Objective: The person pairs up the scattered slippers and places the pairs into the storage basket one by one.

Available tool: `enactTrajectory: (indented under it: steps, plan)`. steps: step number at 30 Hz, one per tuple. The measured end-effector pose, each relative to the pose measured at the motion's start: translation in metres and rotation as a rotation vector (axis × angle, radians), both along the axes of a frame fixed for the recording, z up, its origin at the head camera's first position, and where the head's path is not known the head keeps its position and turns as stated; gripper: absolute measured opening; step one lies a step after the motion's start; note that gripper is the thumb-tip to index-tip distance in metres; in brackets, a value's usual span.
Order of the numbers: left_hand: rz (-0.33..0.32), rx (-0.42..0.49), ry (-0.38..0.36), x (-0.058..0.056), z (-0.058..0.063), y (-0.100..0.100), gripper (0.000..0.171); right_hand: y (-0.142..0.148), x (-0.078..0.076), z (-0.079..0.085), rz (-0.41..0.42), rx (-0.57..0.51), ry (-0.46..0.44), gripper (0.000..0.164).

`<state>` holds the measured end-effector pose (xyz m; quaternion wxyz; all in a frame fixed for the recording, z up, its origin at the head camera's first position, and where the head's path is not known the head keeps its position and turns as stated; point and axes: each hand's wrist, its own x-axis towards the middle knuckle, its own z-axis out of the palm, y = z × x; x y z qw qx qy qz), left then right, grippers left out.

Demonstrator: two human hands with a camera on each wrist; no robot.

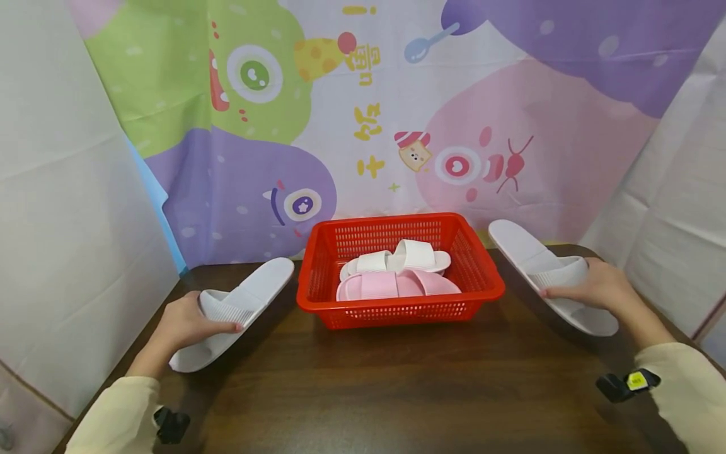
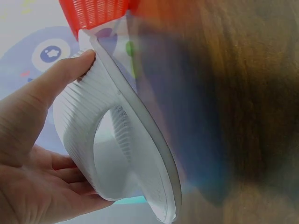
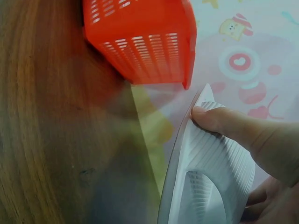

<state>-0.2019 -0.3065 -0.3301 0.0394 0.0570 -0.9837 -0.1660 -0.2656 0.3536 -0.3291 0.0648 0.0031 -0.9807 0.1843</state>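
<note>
My left hand [image 1: 184,325] grips a pale grey slipper [image 1: 263,284] by its ribbed strap, thumb on the edge and fingers round the strap's outer side. On the right, my other hand [image 1: 607,290] pinches a matching pale grey slipper [image 1: 517,244] across its strap. Both slippers are tilted above the table, toes pointing towards the back, one on each side of a red plastic basket [image 1: 401,304]. In that basket lie white slippers [image 1: 416,255] at the rear and pink slippers [image 1: 380,285] in front. The wrist views show each thumb on its slipper's strap edge.
The brown wooden table [image 1: 363,384] extends in front of the basket. A cartoon-printed cloth [image 1: 374,113] hangs right behind it, with pale cloth sides [image 1: 62,189] to left and right. Black wrist cameras [image 1: 171,425] sit on both sleeves.
</note>
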Motion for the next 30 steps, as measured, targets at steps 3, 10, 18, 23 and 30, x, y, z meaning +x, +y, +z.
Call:
enactTrajectory:
  steps: [3, 10, 18, 23, 30]
  plan:
    - [-0.012, 0.001, 0.022, 0.002, 0.002, 0.0, 0.101, -0.002, 0.002, 0.002, 0.008, -0.003, 0.011, 0.098]
    - [-0.029, 0.016, 0.047, 0.008, 0.008, 0.009, 0.103, -0.008, 0.005, 0.006, 0.021, -0.003, 0.051, 0.098]
    - [-0.023, 0.018, 0.067, 0.013, 0.016, 0.018, 0.108, -0.014, 0.011, 0.011, 0.035, 0.003, 0.083, 0.094]
    - [-0.036, 0.009, 0.09, 0.016, 0.02, 0.022, 0.109, -0.018, 0.016, 0.015, 0.053, 0.005, 0.101, 0.093]
    - [-0.055, 0.006, 0.106, 0.021, 0.026, 0.025, 0.113, -0.024, 0.019, 0.02, 0.059, 0.023, 0.109, 0.097]
